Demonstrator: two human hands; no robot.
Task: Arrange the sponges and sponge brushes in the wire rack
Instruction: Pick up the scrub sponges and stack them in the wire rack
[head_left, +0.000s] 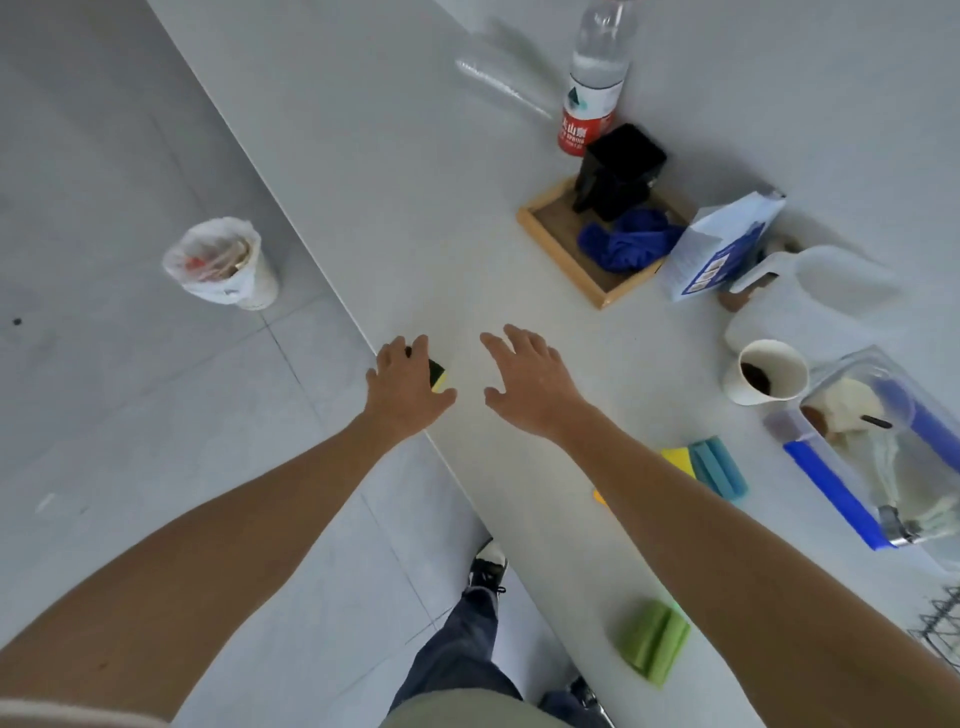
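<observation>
left hand (408, 387): frame centre, fingers curled over yellow-green sponge (438, 375) at tabletop (415, 208) edge; grip looks partial.
right hand (530, 376): open, empty, hovering just right.
other sponges: green (655, 644) lower centre; yellow (679, 460) and teal (719, 467) mid-right.
wire rack (943, 629): lower-right corner, mostly cropped.
tip: pinch both sides firmly before lifting; edge drop risk.

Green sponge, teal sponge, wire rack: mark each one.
Green sponge (655, 646), head view, middle of its top face.
Teal sponge (719, 467), head view, centre of its ridged top.
Wire rack (943, 626), head view, wires at the frame's right edge.
</observation>
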